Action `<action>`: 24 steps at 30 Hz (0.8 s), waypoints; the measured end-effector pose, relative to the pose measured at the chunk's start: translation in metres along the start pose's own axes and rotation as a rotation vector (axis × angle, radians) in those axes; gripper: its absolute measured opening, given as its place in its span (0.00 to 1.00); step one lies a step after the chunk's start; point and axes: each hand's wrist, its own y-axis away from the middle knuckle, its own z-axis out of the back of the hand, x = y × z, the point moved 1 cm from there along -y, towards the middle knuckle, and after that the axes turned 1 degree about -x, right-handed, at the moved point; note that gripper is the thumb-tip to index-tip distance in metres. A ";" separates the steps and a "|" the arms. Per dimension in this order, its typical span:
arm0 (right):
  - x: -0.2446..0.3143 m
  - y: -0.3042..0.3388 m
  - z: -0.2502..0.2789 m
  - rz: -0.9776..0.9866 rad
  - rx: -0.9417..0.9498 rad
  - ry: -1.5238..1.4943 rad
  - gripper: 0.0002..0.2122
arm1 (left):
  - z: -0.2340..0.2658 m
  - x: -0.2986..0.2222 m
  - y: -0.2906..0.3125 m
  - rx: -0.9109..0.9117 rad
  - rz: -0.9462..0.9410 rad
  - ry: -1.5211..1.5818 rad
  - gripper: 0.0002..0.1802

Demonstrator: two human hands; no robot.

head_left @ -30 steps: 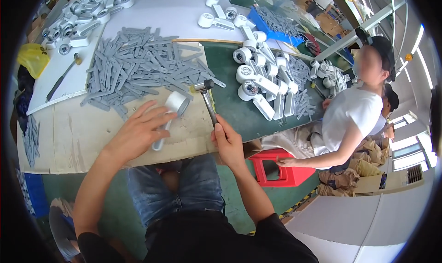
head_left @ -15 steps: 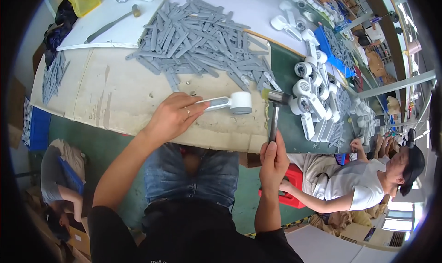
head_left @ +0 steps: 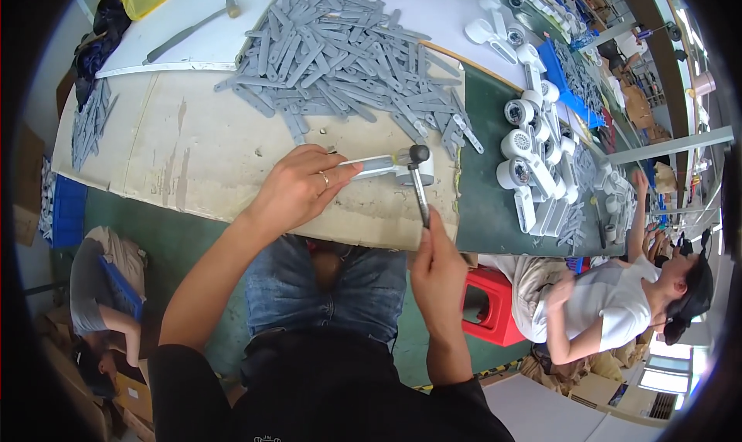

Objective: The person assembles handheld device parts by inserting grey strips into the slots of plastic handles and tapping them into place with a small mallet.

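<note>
My left hand is closed round the handle end of a white round-headed handheld device, which lies low over the cardboard-covered worktop. A grey strip runs along its handle. In my right hand is a small mallet, gripped by its shaft. The mallet's head, black on one end and yellowish on the other, overlaps the device where handle meets round head, partly hiding it. Whether they touch, I cannot tell. Just beyond my hands spreads a large heap of grey strips.
White devices are piled on the green surface to the right, near a blue tray. Another mallet lies far left. Grey strips sit at the left edge. A co-worker sits at right, by a red stool.
My right hand has swung the mallet left, from beside the device to over it. My left hand stays nearly in place. The co-worker at right has raised an arm.
</note>
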 end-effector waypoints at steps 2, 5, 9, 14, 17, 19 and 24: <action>0.008 -0.004 0.018 -0.093 0.075 0.015 0.19 | 0.001 0.001 0.001 0.000 -0.003 -0.003 0.19; -0.001 0.002 0.004 -0.031 -0.032 -0.020 0.18 | 0.000 0.000 0.001 -0.002 -0.016 0.001 0.19; 0.007 -0.006 0.016 -0.045 0.076 0.044 0.19 | 0.000 0.002 0.004 -0.007 -0.011 -0.012 0.19; 0.000 -0.005 -0.008 0.001 0.020 0.030 0.19 | 0.001 0.001 0.003 -0.009 -0.030 -0.011 0.19; 0.007 -0.003 0.020 -0.027 0.051 0.066 0.20 | 0.004 0.001 -0.001 -0.013 -0.017 -0.020 0.19; 0.015 0.000 0.025 -0.011 -0.031 -0.014 0.20 | 0.002 -0.003 0.003 -0.023 0.026 0.031 0.17; 0.008 0.002 -0.004 0.099 0.022 0.045 0.20 | -0.006 0.001 0.004 -0.035 0.224 0.164 0.29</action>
